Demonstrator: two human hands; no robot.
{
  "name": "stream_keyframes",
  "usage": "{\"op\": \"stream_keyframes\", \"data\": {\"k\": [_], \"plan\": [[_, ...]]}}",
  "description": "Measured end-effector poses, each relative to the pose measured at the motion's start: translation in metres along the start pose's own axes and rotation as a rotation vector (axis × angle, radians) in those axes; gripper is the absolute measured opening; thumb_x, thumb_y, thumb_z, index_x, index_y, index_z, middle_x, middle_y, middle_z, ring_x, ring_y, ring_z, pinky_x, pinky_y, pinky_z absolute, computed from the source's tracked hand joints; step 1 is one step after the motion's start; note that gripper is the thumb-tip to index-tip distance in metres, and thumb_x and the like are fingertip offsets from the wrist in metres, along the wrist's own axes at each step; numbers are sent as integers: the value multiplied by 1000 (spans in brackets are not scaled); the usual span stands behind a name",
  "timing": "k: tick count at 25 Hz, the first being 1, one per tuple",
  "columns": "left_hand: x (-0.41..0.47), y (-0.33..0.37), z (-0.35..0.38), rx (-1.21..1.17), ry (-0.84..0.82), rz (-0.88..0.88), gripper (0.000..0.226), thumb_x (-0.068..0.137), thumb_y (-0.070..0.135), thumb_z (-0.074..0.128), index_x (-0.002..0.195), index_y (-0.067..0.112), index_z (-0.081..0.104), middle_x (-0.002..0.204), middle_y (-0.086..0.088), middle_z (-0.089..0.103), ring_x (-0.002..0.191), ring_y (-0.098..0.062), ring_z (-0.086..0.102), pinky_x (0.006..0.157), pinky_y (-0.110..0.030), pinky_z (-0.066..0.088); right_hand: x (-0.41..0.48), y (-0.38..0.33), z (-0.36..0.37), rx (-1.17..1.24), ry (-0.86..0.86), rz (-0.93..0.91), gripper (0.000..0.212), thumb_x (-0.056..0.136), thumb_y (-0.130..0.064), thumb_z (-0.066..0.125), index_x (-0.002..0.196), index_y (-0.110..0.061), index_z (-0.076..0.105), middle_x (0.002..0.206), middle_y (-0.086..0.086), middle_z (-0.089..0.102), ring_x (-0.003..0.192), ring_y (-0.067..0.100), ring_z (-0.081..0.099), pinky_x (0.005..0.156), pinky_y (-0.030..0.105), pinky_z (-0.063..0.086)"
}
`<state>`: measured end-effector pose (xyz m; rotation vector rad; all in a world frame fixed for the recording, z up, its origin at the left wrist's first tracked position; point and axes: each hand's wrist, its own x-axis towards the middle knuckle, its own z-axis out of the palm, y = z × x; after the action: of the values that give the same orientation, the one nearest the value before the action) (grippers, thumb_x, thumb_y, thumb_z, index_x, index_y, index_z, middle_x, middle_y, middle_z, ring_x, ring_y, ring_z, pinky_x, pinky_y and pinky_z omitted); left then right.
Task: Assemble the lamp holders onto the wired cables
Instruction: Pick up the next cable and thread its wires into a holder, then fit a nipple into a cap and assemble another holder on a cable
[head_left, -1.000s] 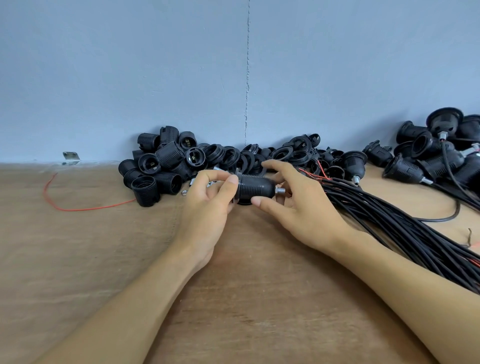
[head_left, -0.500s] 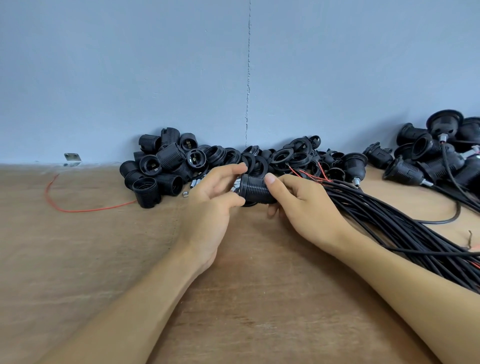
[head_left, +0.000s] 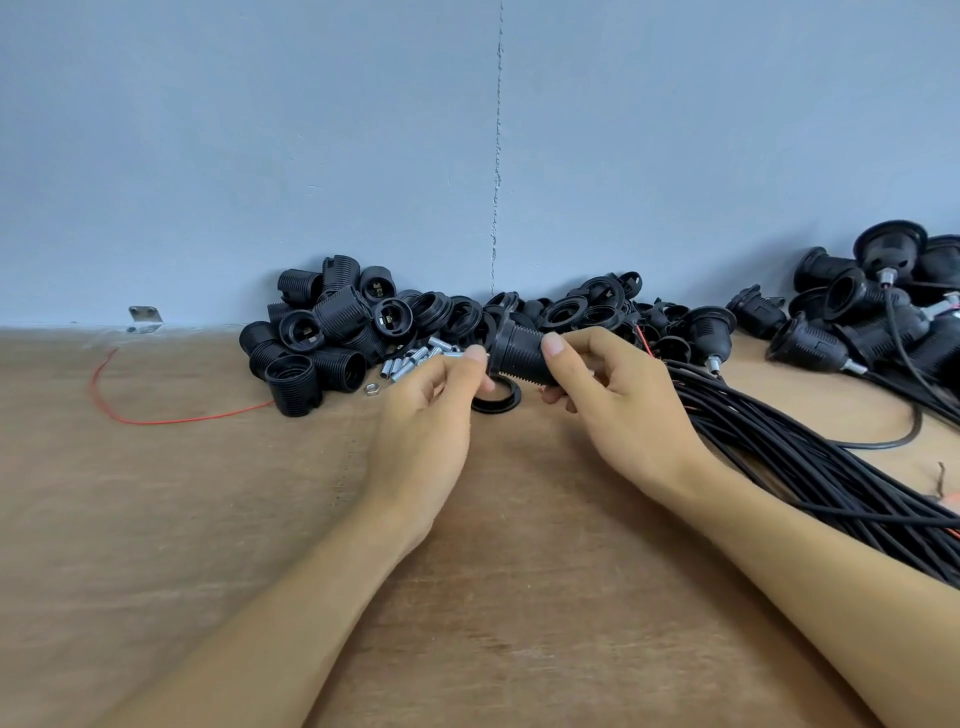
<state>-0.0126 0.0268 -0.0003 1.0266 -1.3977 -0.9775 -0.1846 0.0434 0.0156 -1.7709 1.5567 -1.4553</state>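
Observation:
My right hand (head_left: 618, 405) grips a black threaded lamp holder (head_left: 517, 351), lying sideways just above the table. My left hand (head_left: 426, 415) pinches a small silver metal tube (head_left: 453, 355) at the holder's left end. A black ring (head_left: 496, 396) lies flat on the wood right under the holder. To the right of my right hand runs a thick bundle of black cables (head_left: 789, 447).
A heap of black holder shells (head_left: 322, 338) and rings (head_left: 571, 312) lies along the blue wall. Loose silver tubes (head_left: 410, 361) and a nut (head_left: 371, 388) sit beside it. Assembled holders (head_left: 852, 322) pile at the far right. A red wire (head_left: 156, 418) curls at left.
The holder has been turned and lifted slightly, with its left end now at my left fingertips. My left hand has let go of the holder body and now pinches a silver tube.

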Motion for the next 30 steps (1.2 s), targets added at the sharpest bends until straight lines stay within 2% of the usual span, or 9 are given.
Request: {"op": "stream_keyframes", "data": {"k": [3, 7, 10, 14, 17, 19, 22, 24, 30], "plan": [[-2, 0, 3, 85, 71, 0, 38, 100, 49, 47, 83, 24, 71, 87, 1, 71, 79, 0, 62, 71, -6, 42, -3, -1, 3, -60, -16, -41, 32, 97, -55, 51, 106, -28, 66, 79, -12, 72, 77, 3, 65, 77, 26, 51], [0, 3, 2, -31, 68, -88, 27, 95, 37, 51, 92, 22, 73, 95, 9, 77, 98, -4, 69, 96, -36, 51, -3, 0, 4, -152, -58, -83, 33, 98, -54, 48, 107, -27, 65, 77, -3, 69, 73, 8, 62, 70, 29, 48], [6, 4, 1, 17, 51, -122, 26, 100, 24, 51, 95, 21, 76, 100, -1, 76, 104, -18, 68, 102, -48, 51, -2, 4, 1, -162, -93, -118, 30, 101, -49, 47, 107, -26, 65, 74, -3, 65, 68, 4, 56, 64, 17, 39], [-2, 8, -1, -30, 53, -79, 41, 106, 44, 43, 97, 25, 78, 99, 14, 76, 101, 1, 66, 92, -26, 48, -3, 9, 4, -244, -185, -179, 32, 99, -52, 47, 109, -27, 65, 73, -5, 63, 73, 7, 59, 68, 26, 44], [11, 14, 4, 94, -24, 0, 43, 106, 49, 39, 118, 29, 76, 120, 24, 70, 119, 17, 53, 93, -4, 39, -1, 13, 5, -309, -141, -160, 38, 97, -56, 46, 111, -26, 65, 73, -13, 60, 72, -1, 56, 67, 19, 38], [20, 17, 7, 185, -117, -38, 44, 107, 43, 42, 125, 16, 73, 136, 9, 65, 133, 6, 47, 104, -9, 36, 2, 13, 2, -295, -59, -129, 37, 98, -55, 47, 109, -25, 65, 75, -12, 64, 74, 0, 57, 69, 18, 39], [5, 11, 3, -65, -11, 53, 56, 96, 61, 44, 83, 22, 82, 113, 13, 75, 119, 7, 58, 110, -31, 40, 3, 10, 0, -195, 27, -77, 37, 99, -53, 47, 111, -23, 65, 82, -11, 68, 82, 3, 63, 73, 21, 43], [-3, 5, -1, -59, 5, -3, 65, 95, 67, 35, 77, 26, 82, 111, 15, 74, 117, 9, 58, 113, -34, 37, 2, 7, -1, -153, 29, -83, 36, 99, -52, 49, 112, -23, 65, 81, -8, 69, 83, 5, 65, 73, 22, 46], [3, 6, 0, -13, -37, -43, 73, 88, 77, 24, 110, 31, 77, 112, 17, 75, 112, 9, 61, 105, -29, 40, -3, 6, 5, -297, -141, -239, 32, 99, -49, 51, 109, -22, 66, 68, -9, 58, 68, 4, 56, 64, 19, 38]]}}
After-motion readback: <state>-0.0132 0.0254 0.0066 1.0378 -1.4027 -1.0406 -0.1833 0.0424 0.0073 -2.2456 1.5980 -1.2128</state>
